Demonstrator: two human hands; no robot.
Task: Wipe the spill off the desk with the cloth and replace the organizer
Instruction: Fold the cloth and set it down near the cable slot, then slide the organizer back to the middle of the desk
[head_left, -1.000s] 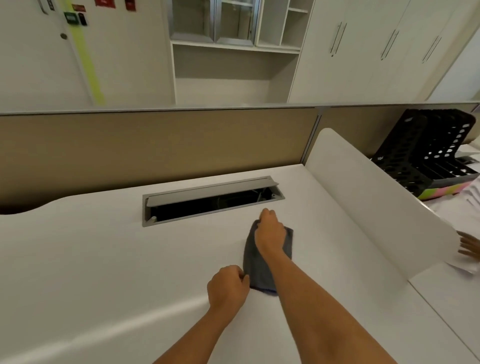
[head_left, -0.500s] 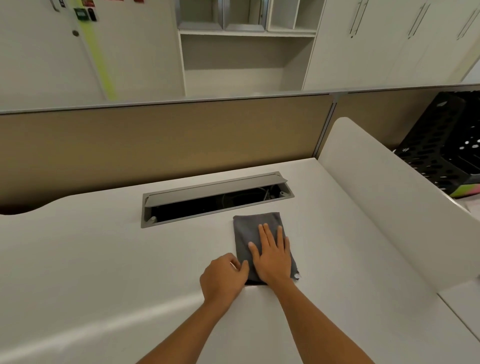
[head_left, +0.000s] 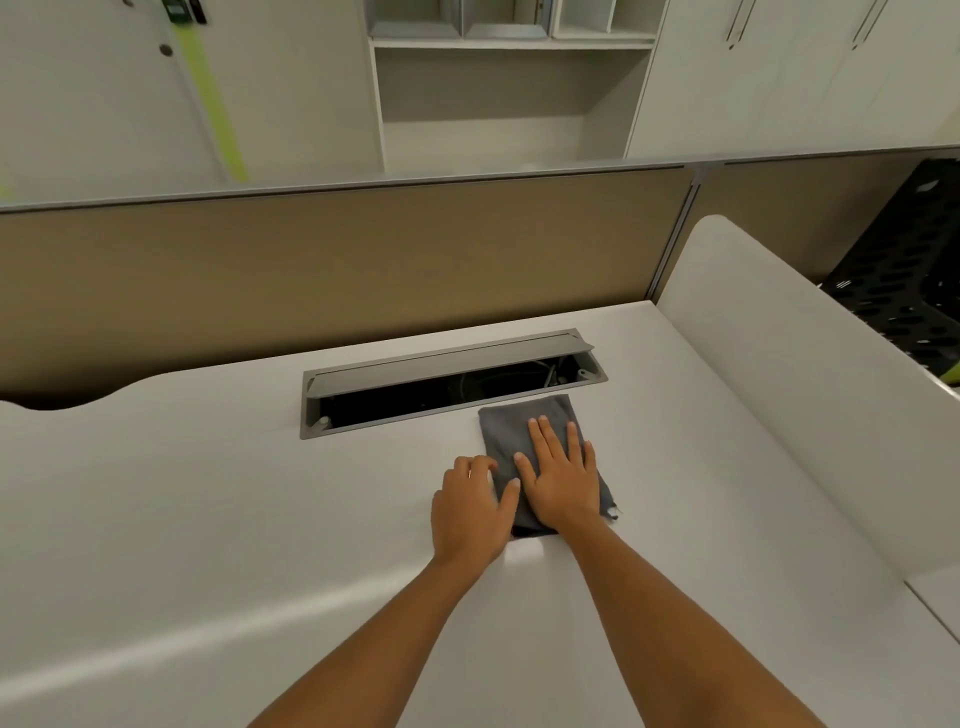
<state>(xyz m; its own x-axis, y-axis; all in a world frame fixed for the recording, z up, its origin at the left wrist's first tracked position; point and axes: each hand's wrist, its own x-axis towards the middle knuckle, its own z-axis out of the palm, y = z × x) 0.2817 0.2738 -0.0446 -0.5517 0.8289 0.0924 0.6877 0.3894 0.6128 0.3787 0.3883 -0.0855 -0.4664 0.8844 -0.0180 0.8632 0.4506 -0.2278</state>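
A dark grey cloth lies flat on the white desk, just in front of the cable slot. My right hand presses flat on the cloth, fingers spread and pointing away from me. My left hand sits beside it with fingers curled, its thumb resting on the cloth's left edge. A small glossy patch shows on the desk at the cloth's near edge; I cannot tell whether it is liquid or glare. The black perforated organizer stands at the far right, beyond the white divider and partly cut off.
An open grey cable slot with a raised lid runs across the desk behind the cloth. A tan partition closes the back. A slanted white divider panel bounds the desk on the right. White cabinets and shelves stand beyond.
A second ago the cloth was bunched under my right hand; it now lies spread flat under an open palm. The view has shifted, so the organizer is mostly out of frame.
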